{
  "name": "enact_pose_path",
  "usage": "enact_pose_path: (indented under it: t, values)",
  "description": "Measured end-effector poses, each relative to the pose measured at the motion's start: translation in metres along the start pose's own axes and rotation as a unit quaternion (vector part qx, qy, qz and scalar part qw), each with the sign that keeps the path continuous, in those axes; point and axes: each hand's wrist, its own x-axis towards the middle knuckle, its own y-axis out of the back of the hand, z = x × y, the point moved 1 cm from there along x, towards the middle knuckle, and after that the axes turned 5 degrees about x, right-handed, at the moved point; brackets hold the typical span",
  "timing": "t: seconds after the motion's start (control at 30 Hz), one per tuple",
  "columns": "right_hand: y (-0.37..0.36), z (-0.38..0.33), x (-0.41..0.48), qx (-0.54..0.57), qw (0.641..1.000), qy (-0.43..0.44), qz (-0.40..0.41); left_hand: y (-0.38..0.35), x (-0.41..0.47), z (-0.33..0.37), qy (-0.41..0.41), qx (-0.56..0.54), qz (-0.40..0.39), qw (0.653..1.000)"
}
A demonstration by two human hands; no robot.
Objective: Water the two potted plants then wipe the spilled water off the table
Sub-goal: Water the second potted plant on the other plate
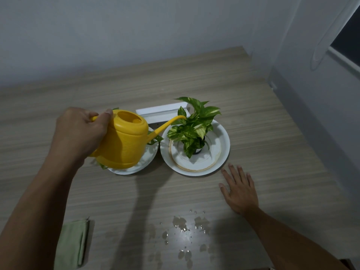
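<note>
Above table (253,106), left grip (81,131) holds watering can (124,141) over plant (192,127).

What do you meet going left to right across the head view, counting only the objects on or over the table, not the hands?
green cloth → yellow watering can → spilled water → potted plant on its white plate. The second plant and the white tray overlap the can, so they are left out.

A wooden-grain table (214,75) stands in the corner of plain pale walls (136,26); a window (346,38) (dark outside) is at the right.
</note>
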Motion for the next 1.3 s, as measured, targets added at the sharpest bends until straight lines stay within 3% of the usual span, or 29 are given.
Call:
enact_pose_path:
  t: [0.87,1.3]
  values:
    - [-0.004,0.002,0.000,0.005,1.000,0.000,0.005,0.004,0.003,0.016,-0.035,-0.005,-0.018,0.999]
    - [-0.002,0.000,0.000,0.008,1.000,-0.002,0.010,0.015,0.007,0.021,-0.047,0.045,-0.017,0.998]
